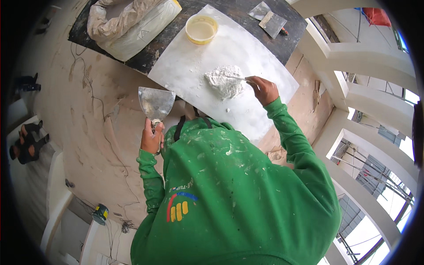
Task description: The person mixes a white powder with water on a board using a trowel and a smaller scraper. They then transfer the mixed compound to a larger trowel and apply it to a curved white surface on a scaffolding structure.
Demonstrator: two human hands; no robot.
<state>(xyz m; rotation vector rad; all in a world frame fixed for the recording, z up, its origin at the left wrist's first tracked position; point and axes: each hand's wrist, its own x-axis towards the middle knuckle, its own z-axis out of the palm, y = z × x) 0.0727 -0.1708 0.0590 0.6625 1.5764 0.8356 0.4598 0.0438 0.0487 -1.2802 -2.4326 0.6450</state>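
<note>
My left hand (152,136) is closed around the handle of a wide putty knife (156,102). Its broad metal blade points away from me, off the near left edge of a white board (256,57). Over the board, my right hand (263,89) grips a thin, pale tool (235,78); its far end reaches into a heap of white powder or plaster (223,84). Whether this tool is a stick or a blade seen edge-on I cannot tell. Behind the heap stands a round yellow-rimmed tub (202,30) with pale contents.
An open sack (145,33) sits at the back left of the dark table (229,8). Two flat-bladed tools (272,25) lie at its back right. Cables (95,90) trail across the dusty floor at left, near a dark bucket (100,214). Another person (29,142) is far left.
</note>
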